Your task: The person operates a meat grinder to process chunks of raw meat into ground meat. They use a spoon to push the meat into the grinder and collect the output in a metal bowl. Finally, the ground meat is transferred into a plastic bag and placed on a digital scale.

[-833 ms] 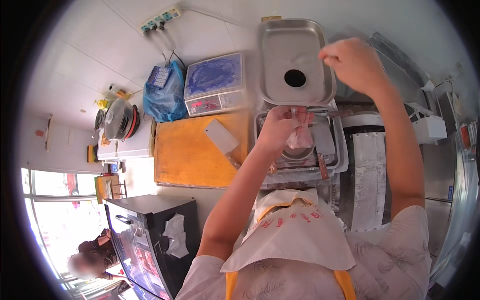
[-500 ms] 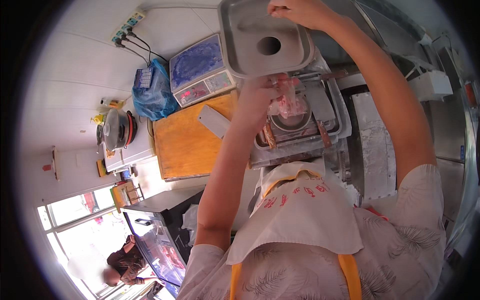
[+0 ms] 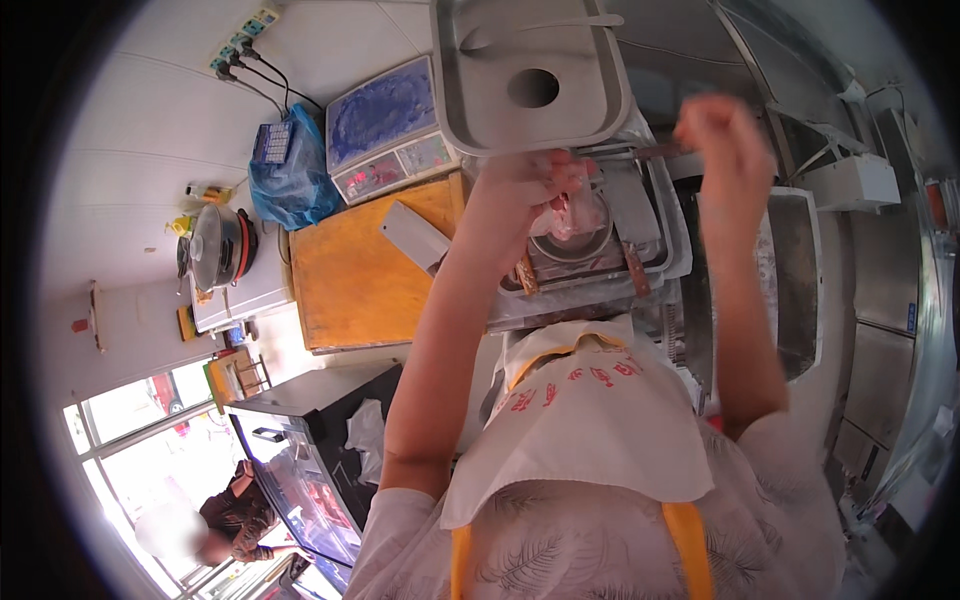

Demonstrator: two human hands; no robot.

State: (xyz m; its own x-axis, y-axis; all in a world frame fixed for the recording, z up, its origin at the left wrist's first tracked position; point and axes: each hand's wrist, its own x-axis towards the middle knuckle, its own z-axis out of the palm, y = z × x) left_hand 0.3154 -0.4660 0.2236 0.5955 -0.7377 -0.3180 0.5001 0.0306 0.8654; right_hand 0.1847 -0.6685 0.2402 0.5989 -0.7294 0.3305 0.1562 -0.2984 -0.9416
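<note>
My left hand [image 3: 515, 200] is closed on a pinkish lump of meat [image 3: 572, 212], held just above a round steel bowl [image 3: 570, 248] in the machine's lower tray [image 3: 672, 235]. Above it sits a steel feed tray [image 3: 480, 95] with a round hole. My right hand [image 3: 725, 135] is raised to the right of that tray and is blurred by motion. Its fingers are pinched together near a thin dark rod [image 3: 655, 152]. Whether it grips the rod is unclear. A white apron bib [image 3: 590, 420] covers my chest.
A cleaver [image 3: 415, 235] lies on a wooden cutting board [image 3: 350, 285] to the left. Behind it are a digital scale [image 3: 385, 125], a blue bag [image 3: 290, 175] and a pot [image 3: 215, 245]. A glass display case [image 3: 290, 450] stands lower left, with a person [image 3: 225, 515] beyond it.
My right hand has come off the feed tray's rim and swung down to the right. My left hand still holds the meat over the bowl. The view has shifted.
</note>
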